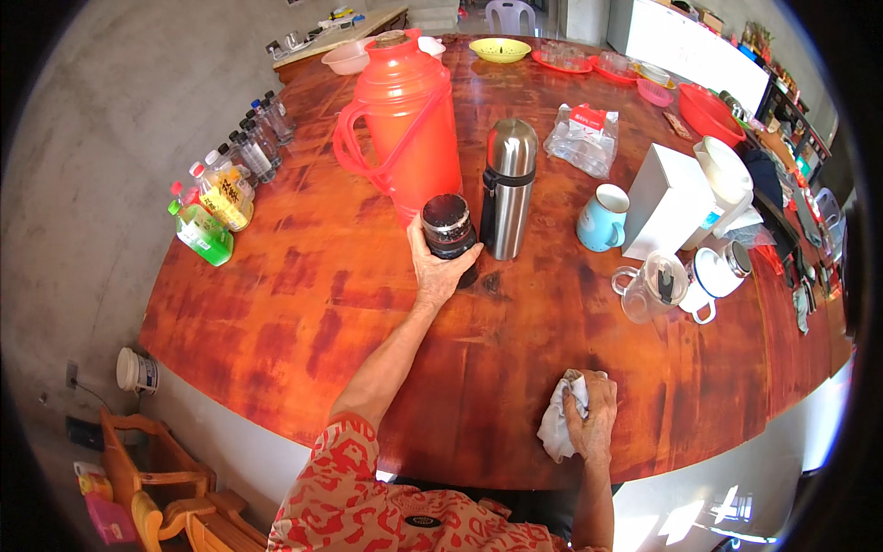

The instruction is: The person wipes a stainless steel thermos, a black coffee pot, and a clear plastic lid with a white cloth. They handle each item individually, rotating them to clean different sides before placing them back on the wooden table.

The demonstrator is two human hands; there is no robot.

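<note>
Beside red jug [405,138] and steel flask [509,189], left fingers [418,241] clasp cup [447,217], right fingers [602,394] cloth [556,429].

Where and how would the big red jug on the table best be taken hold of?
Probably by the loop handle, coming from the left: the red jug stands upright with that loop jutting out on its left, while the dark cup and steel flask partly block its near and right sides.

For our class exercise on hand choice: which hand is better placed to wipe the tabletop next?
Probably the right hand: it holds the white cloth over the near wooden tabletop, while the left hand grips the black steel-rimmed cup.
</note>
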